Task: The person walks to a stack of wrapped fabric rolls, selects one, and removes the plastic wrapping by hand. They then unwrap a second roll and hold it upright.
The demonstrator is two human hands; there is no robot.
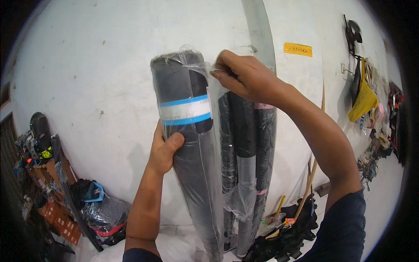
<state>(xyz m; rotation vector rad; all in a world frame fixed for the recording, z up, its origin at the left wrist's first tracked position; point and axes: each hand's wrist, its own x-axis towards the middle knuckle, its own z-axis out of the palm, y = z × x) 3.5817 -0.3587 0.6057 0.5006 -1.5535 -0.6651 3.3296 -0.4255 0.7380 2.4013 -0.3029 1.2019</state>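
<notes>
The dark roll (192, 161), wound sheet material by its look, stands near upright in front of the white wall (104, 65), its top tilted toward the person's left. A clear plastic sleeve (201, 64) encases it, and a blue-and-white label band (184, 111) crosses its upper part. The roll runs down to the lower edge of the view; its support cannot be confirmed.

Left hand (163, 153): the thumb lies across the front of the roll, below the label band. The fingers pass behind and are hidden, so their spread cannot be told; the hand grips the roll.

Right hand (248, 76): thumb and forefinger are pinched nearly together on gathered film of the sleeve, just beside the roll's top; the other fingers are curled.

Hazards, as judged:
- Tipping: a hard sideways pull on the film could drag the top rightward if the left grip is light.
- Slippage: smooth film under the left thumb could slide, letting the roll turn or drop.
- Tearing: thin film could split at the pinch, jerking the right hand free.
- Collision: a toppling roll could knock the wrapped rolls (244, 131) beside it toward the black scrap heap (292, 231).
</notes>
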